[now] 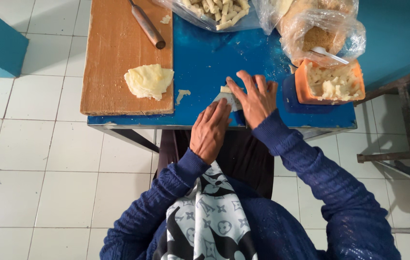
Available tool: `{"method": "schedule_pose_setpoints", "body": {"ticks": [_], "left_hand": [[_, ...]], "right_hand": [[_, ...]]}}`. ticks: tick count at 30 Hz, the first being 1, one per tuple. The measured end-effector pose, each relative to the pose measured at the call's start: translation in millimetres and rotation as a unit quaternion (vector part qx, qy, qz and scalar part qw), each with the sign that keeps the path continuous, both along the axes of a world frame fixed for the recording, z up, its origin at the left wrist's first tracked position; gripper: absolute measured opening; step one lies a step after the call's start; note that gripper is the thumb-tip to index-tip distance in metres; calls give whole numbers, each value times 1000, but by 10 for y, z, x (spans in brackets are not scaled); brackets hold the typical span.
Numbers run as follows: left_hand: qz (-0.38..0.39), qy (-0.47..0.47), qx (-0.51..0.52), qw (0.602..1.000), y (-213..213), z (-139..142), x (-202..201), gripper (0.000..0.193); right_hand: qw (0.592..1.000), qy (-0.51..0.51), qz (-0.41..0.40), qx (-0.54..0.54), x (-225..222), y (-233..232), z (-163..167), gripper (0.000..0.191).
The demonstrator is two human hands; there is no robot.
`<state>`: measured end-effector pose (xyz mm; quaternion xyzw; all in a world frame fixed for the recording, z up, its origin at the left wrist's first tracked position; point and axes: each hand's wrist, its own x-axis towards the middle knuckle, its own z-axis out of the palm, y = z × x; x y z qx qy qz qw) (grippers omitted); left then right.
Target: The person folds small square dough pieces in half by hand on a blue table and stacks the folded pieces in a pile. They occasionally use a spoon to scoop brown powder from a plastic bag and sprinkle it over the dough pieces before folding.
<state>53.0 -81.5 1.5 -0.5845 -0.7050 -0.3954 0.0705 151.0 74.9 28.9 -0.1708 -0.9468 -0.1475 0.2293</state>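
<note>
Two hands press a dough piece on a blue table.
Left hand [210, 130] and right hand [255, 98] lie flat, fingers spread, on the dough piece [226, 90] near the table [205, 58] edge; grasping nothing.

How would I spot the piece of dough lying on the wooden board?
Find the blue table, then the wooden board covering its left end. Near the board's right edge lies the pale yellow dough sheet, folded into a wedge. Unlike the brown-handled tool above it, it is soft, flat and cream-coloured.

Blue desk [205, 62], brown board [113, 58] at 10 o'clock, pale yellow dough [148, 81], orange tub [301, 84] at 2 o'clock, white floor tiles [36, 168], navy sleeves [311, 168]
</note>
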Motion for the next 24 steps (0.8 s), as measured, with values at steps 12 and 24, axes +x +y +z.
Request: {"method": "schedule_pose_setpoints", "body": {"ticks": [12, 24], "left_hand": [[17, 79, -36, 996, -16, -52, 18, 42], [-147, -62, 265, 951, -839, 1095, 85, 26]], "right_hand": [[973, 50, 84, -210, -230, 213, 158, 59], [827, 268, 197, -454, -722, 1103, 796, 21]]}}
